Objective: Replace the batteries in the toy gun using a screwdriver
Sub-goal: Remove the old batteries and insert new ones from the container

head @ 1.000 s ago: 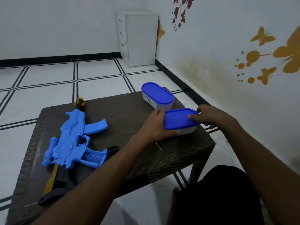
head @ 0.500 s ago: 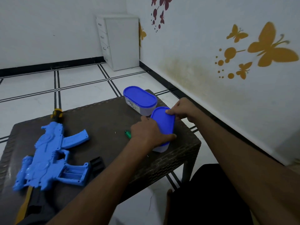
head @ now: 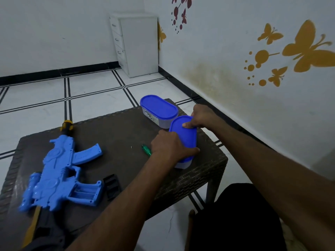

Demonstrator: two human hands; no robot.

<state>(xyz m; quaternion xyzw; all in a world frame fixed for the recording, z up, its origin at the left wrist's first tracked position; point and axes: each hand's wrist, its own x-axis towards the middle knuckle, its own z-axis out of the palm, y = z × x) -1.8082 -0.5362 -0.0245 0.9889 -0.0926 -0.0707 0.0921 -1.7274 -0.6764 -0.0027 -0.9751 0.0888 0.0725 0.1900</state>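
A blue toy gun (head: 58, 176) lies on the left of the dark wicker table (head: 119, 134), its battery compartment (head: 83, 193) open and facing me. The black compartment cover (head: 112, 186) rests beside it. A green screwdriver (head: 146, 150) lies mid-table, partly hidden by my left hand. My left hand (head: 169, 150) grips the near side of a blue-lidded container (head: 184, 136) at the table's right edge. My right hand (head: 201, 115) holds the far end of its lid, thumb pressed on top.
A second blue-lidded container (head: 158, 109) stands right behind the held one, at the table's far right corner. A white drawer cabinet (head: 136, 44) stands in the room's corner. The wall runs close along the right. A tiny pale speck (head: 131, 147) lies mid-table.
The container has been turned from lying crosswise to pointing away from me. My left hand shifted and uncovered the green screwdriver. The view swung right, so the gun sits further left.
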